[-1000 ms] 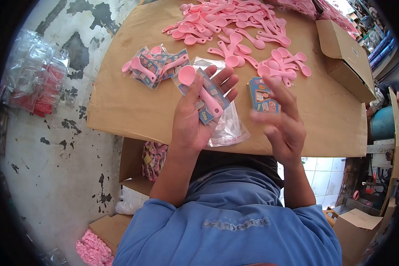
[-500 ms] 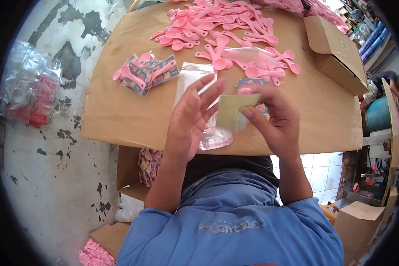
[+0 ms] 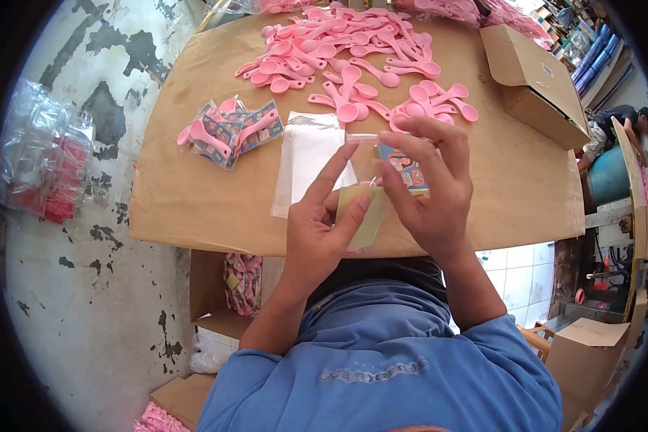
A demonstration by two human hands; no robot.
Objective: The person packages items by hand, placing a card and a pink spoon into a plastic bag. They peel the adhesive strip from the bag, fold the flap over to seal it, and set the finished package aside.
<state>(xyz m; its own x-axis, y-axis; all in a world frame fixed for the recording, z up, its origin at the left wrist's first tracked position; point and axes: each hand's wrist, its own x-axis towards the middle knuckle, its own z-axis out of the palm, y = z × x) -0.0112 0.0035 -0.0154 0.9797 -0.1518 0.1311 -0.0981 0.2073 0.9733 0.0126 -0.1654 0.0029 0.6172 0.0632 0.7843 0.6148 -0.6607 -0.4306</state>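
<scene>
My left hand (image 3: 322,223) is closed on a clear plastic bag, its thumb pressing a pale yellow-green card (image 3: 360,223) inside it. A bit of pink shows at the card's top edge. My right hand (image 3: 432,187) has thumb and forefinger at the bag's top right edge, pinching the clear film there. Behind the right fingers lies a blue printed card stack (image 3: 409,173), partly covered. Beside my left hand, flat clear bags (image 3: 308,162) lie on the table. Filled bags with pink spoons and printed cards (image 3: 234,133) sit further left.
A large heap of pink measuring spoons (image 3: 338,43) covers the far side of the cardboard-topped table (image 3: 194,209), with a smaller pile (image 3: 432,101) nearer. An open cardboard box (image 3: 536,79) stands at right. Another person (image 3: 619,129) is at far right.
The card, previously held blurred by my right hand, is now in the clear bag in my left hand. My right hand has moved to the bag's top edge.
</scene>
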